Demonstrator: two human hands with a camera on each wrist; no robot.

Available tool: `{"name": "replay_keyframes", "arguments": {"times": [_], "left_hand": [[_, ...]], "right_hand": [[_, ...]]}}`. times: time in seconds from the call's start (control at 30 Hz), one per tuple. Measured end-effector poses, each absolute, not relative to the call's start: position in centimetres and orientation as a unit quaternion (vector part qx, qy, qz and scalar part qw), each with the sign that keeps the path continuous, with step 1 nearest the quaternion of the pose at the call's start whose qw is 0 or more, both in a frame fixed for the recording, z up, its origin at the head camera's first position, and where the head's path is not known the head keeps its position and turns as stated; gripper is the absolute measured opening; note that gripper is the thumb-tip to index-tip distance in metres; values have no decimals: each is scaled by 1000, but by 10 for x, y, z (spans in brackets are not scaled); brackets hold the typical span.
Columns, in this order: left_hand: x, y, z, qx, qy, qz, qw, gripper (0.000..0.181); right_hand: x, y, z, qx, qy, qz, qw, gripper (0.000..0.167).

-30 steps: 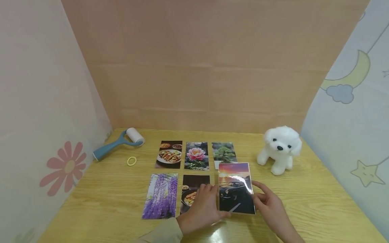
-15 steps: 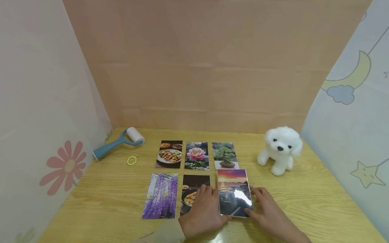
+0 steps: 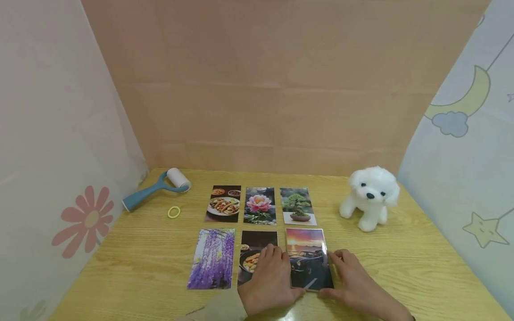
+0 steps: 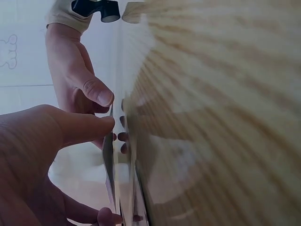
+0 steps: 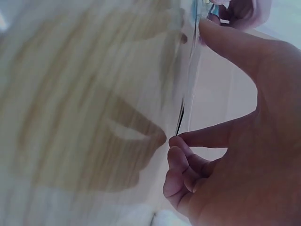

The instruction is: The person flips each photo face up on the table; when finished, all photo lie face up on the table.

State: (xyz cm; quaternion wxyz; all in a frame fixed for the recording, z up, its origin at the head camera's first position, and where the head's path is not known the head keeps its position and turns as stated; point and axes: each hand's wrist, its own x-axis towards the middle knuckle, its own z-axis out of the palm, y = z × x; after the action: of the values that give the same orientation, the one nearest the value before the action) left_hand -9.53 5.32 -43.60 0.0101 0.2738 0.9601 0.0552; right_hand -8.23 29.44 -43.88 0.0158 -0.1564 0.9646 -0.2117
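A glossy photo card of a dark car at sunset (image 3: 307,263) lies at the right end of the front row. My left hand (image 3: 270,281) sits at its left side, thumb extended along the bottom edge, partly covering a food photo card (image 3: 257,238). On the other side, my right hand (image 3: 357,285) touches the right edge with a finger, its thumb near the bottom right corner. In the right wrist view the right thumb (image 5: 230,40) and index finger (image 5: 207,136) are spread wide along the card's edge. The left thumb (image 4: 87,128) meets that edge in the left wrist view.
Behind lie photo cards of tacos (image 3: 223,204), a pink flower (image 3: 259,206) and a bonsai (image 3: 298,206). A wisteria card (image 3: 211,259) is front left. A lint roller (image 3: 158,189), a yellow ring (image 3: 174,212) and a white plush dog (image 3: 370,198) stand farther out on the wooden table (image 3: 417,267).
The car card has come down flat and slightly toward me, uncovering the bonsai card. My right thumb has slid from its face to the bottom corner; the left hand has barely moved.
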Motion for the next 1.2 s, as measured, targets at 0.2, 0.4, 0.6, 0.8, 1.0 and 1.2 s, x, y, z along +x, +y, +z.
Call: {"name": "replay_keyframes", "arguments": {"times": [0.2, 0.4, 0.6, 0.8, 1.0, 1.2], "left_hand": [[-94, 54, -438, 275, 961, 35, 11, 90], [-94, 53, -438, 282, 959, 29, 15, 87], [-94, 54, -438, 292, 956, 13, 10, 84], [-95, 54, -436, 298, 954, 10, 18, 83], [-96, 55, -435, 304, 953, 5, 18, 80], [-96, 55, -437, 309, 951, 7, 18, 82]], "right_hand": [[-81, 294, -442, -178, 971, -162, -10, 100], [-80, 296, -440, -164, 976, -141, 32, 101], [-81, 296, -439, -166, 977, -124, 50, 101], [-80, 296, -439, -187, 977, -93, 43, 99], [-83, 295, -438, -190, 977, -73, 53, 104], [-82, 294, -437, -195, 977, -68, 55, 103]]}}
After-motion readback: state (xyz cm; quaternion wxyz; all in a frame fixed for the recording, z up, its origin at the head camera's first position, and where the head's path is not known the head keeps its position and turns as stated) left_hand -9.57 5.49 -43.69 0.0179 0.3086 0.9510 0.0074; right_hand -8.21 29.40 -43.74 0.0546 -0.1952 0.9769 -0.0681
